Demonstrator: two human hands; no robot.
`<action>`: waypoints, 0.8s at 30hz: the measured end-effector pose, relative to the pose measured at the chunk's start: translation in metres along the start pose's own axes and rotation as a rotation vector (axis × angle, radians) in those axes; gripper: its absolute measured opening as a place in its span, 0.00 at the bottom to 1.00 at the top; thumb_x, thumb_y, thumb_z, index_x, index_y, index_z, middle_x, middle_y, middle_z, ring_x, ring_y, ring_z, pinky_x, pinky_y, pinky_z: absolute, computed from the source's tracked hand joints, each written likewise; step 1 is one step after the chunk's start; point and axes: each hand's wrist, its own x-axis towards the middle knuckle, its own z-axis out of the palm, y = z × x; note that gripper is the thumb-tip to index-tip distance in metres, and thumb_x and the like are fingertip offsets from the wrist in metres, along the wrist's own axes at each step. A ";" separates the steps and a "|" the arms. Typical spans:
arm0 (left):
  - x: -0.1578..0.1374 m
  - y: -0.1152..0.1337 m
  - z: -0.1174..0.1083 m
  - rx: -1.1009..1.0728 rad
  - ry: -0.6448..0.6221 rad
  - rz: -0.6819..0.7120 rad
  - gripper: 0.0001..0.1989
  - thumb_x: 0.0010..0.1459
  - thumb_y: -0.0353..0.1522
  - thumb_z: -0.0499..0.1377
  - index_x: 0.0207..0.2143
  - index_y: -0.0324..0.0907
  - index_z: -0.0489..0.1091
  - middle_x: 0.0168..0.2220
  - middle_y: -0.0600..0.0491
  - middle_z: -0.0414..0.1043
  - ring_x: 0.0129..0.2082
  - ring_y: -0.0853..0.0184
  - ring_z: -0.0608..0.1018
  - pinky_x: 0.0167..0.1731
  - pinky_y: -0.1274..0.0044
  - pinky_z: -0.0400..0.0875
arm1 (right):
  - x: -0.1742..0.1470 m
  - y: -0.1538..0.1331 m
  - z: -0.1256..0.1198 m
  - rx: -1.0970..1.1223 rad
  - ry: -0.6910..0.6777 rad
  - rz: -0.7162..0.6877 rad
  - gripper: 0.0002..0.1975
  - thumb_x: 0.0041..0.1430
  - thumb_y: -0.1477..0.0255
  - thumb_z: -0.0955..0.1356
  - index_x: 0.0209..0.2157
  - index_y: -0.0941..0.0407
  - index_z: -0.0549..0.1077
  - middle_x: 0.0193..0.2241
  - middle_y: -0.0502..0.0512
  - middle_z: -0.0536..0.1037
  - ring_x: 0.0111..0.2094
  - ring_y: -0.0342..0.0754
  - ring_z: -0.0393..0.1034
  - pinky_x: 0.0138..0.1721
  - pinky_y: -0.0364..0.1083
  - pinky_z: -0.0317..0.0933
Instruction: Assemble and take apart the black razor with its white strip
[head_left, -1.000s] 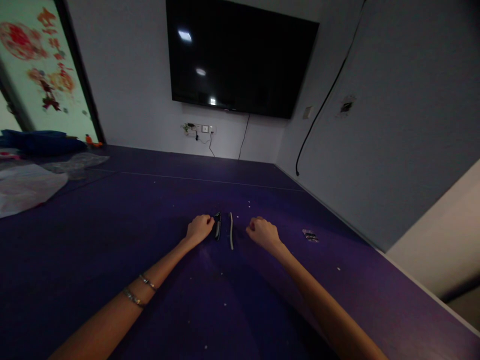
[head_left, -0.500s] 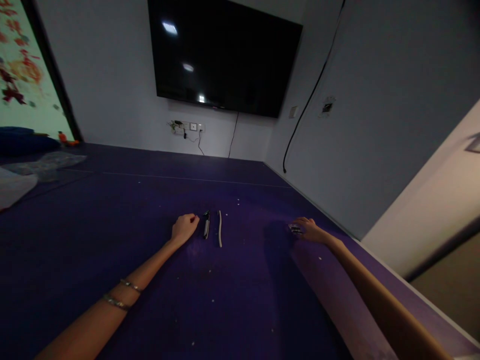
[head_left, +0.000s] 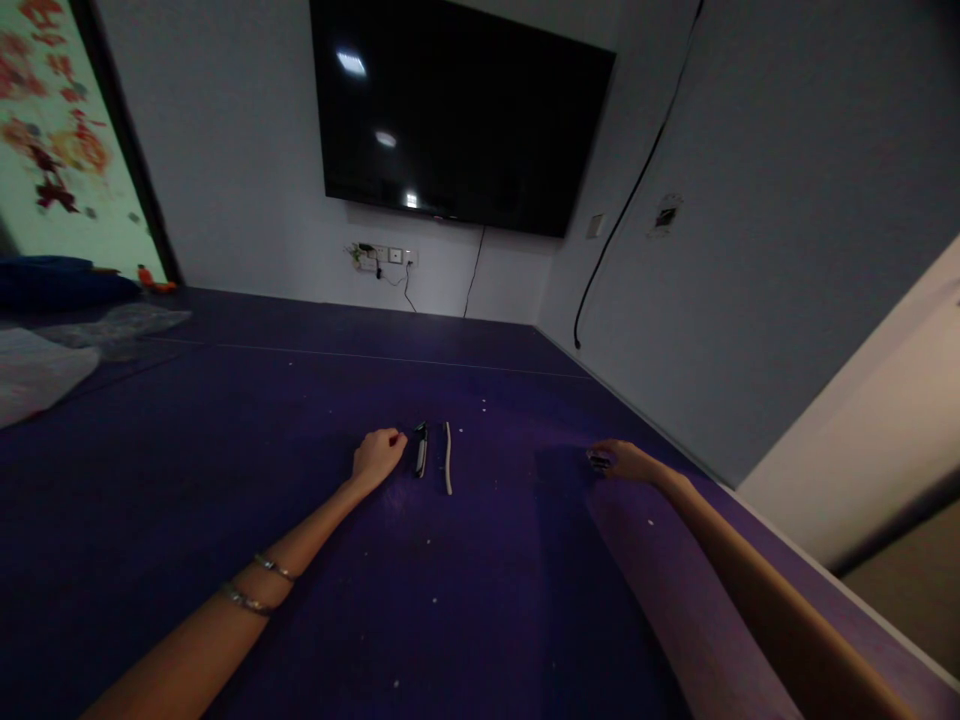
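My left hand (head_left: 378, 456) rests on the purple surface (head_left: 480, 560) with its fingers curled in, and nothing sticks out of them. Just right of it, apart from the fingers, lies a slim dark tool with a pale strip along its side (head_left: 421, 452). A thin, slightly bent whitish strip (head_left: 448, 460) lies alongside that tool. Far to the right, my right hand (head_left: 622, 460) has its fingers closed over a small object with shiny clear and dark parts (head_left: 598, 461). Its kind is too small to tell. Two bracelets (head_left: 250, 600) circle my left forearm.
Crumpled clear plastic (head_left: 135, 322) and a white bag (head_left: 41, 370) lie at the far left, by a dark blue bundle (head_left: 67, 283). Small white bits dot the surface. A television (head_left: 465, 110) hangs on the back wall, and a black cable (head_left: 622, 210) hangs at the right.
The whole scene sits slightly further right in view, as my head has turned a little. Both hands and the things near them keep their places.
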 end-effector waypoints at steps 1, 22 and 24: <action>0.000 0.000 0.000 -0.001 -0.001 0.000 0.17 0.56 0.39 0.47 0.26 0.42 0.72 0.27 0.51 0.72 0.28 0.67 0.72 0.25 0.79 0.56 | 0.001 -0.002 0.000 0.003 0.002 0.012 0.22 0.39 0.76 0.65 0.40 0.54 0.75 0.39 0.56 0.77 0.41 0.53 0.71 0.42 0.46 0.63; -0.005 0.003 -0.001 -0.002 -0.006 -0.008 0.17 0.57 0.37 0.47 0.27 0.41 0.73 0.29 0.50 0.74 0.30 0.66 0.74 0.26 0.79 0.58 | 0.075 -0.208 0.026 0.260 0.058 -0.400 0.31 0.41 0.75 0.67 0.52 0.63 0.65 0.45 0.63 0.73 0.46 0.53 0.67 0.47 0.48 0.59; -0.006 0.004 -0.001 0.001 -0.009 -0.017 0.17 0.57 0.38 0.47 0.27 0.41 0.73 0.29 0.50 0.74 0.30 0.66 0.74 0.26 0.79 0.58 | 0.077 -0.216 0.026 0.255 0.054 -0.388 0.31 0.41 0.76 0.67 0.51 0.62 0.66 0.46 0.63 0.72 0.47 0.54 0.66 0.48 0.49 0.59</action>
